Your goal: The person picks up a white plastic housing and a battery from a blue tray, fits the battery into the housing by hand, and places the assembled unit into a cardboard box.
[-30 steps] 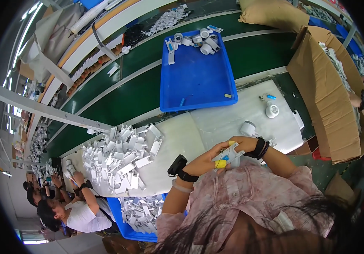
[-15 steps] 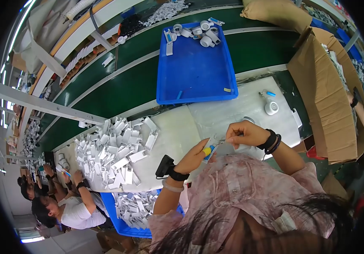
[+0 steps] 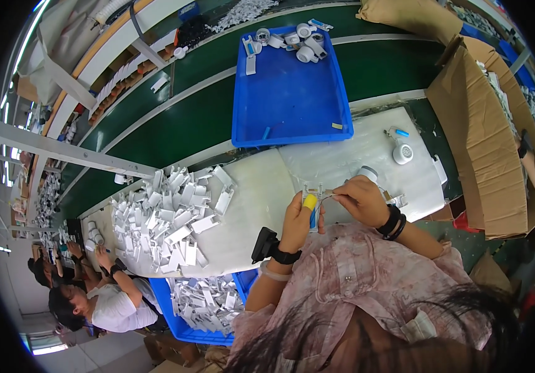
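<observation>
My left hand (image 3: pixel 293 225) is closed around a small white plastic housing (image 3: pixel 313 188) with a blue part in it. Something yellow shows at the left thumb. At the housing's upper end, my right hand (image 3: pixel 366 202) pinches what looks like a thin wire, though the tip is too small to make out. Just beyond the right hand stands a white round part (image 3: pixel 367 172). A small white piece (image 3: pixel 398 200) lies by the right wrist. Farther right is a white round grille-faced part (image 3: pixel 402 153) with a blue cylinder (image 3: pixel 402 133) wired to it.
A heap of white plastic housings (image 3: pixel 180 217) covers the table's left side. Below it, a blue bin (image 3: pixel 171 304) holds more. A blue tray (image 3: pixel 292 105) with round white parts sits at the back. On the right stands a cardboard box (image 3: pixel 476 143). Co-workers (image 3: pixel 118 304) sit at left.
My left hand has shifted up and right, turning the housing more upright. My right hand has moved slightly right and down, its fingers still at the housing's end. The view has shifted a little.
</observation>
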### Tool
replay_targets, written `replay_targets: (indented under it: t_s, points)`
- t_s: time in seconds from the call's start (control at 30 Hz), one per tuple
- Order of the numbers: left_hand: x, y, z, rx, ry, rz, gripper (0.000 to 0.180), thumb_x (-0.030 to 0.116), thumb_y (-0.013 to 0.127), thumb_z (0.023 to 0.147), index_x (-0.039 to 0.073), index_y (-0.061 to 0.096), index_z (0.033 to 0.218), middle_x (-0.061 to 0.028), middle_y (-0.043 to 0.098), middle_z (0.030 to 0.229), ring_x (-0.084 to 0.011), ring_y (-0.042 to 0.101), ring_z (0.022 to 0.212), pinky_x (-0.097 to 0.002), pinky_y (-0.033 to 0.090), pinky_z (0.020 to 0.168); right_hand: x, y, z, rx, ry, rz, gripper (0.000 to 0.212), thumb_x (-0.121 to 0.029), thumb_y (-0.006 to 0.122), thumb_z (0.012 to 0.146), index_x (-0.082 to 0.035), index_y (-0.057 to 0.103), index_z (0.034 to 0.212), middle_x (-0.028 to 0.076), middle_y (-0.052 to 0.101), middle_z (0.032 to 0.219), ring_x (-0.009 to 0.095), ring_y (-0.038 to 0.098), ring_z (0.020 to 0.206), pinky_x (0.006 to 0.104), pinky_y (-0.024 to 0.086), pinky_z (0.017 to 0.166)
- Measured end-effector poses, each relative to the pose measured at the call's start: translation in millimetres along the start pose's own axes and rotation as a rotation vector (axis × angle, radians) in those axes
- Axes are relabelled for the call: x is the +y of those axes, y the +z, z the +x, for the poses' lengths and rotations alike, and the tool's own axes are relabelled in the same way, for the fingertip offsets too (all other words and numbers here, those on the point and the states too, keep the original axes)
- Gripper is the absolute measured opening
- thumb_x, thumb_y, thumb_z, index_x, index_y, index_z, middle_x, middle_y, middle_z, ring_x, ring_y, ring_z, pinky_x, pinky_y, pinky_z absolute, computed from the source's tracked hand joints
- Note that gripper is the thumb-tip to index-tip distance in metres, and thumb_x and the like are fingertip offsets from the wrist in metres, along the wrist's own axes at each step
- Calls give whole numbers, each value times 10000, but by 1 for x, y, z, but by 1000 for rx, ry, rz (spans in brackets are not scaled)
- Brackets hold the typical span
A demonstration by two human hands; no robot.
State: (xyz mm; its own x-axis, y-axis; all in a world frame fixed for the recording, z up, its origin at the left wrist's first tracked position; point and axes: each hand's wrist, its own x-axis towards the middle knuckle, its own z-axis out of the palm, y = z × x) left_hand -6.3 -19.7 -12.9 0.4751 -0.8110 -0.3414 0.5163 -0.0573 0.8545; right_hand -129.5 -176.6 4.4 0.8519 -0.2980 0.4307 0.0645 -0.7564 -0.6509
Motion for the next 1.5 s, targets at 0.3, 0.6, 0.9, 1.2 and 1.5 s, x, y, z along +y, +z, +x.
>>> replay_targets:
  t_s: [0.3,0.6,0.9,1.2,1.5]
  points:
    - [-2,7,-1,-107,79,-56,335,120,382,942,25,464,1252,-98,588,865,-159,566,630,-283,475,471,-8,8,-11,123,-23,103,179,-52,713,775,-65,648,940,70,667,852,253,613,786,346,474,750]
    - [4,22,-14,-131,52,-34,400,28,310,878,18,390,1269,-67,519,880,-109,504,633,-243,454,518,-11,3,-9,137,-93,143,213,33,710,733,-58,633,909,74,604,909,245,558,832,338,452,727]
    - [-5,17,-13,-226,127,81,462,51,307,913,21,326,1374,-97,525,980,-146,534,698,-279,493,574,-12,6,-13,179,-51,190,237,59,716,704,-62,666,902,62,568,911,231,539,858,330,440,744]
    - [-13,16,-11,-192,253,215,388,67,365,925,5,417,1304,-79,549,992,-129,544,735,-267,478,646,-9,9,-16,222,-45,145,199,-29,743,715,-104,685,890,31,573,883,219,517,811,338,406,765]
    - [-3,26,-18,-117,179,27,295,89,421,938,-22,469,1207,-41,562,843,-81,524,699,-218,430,611,-10,8,-15,189,-41,119,237,22,742,691,-78,671,894,52,589,869,247,509,841,347,413,777]
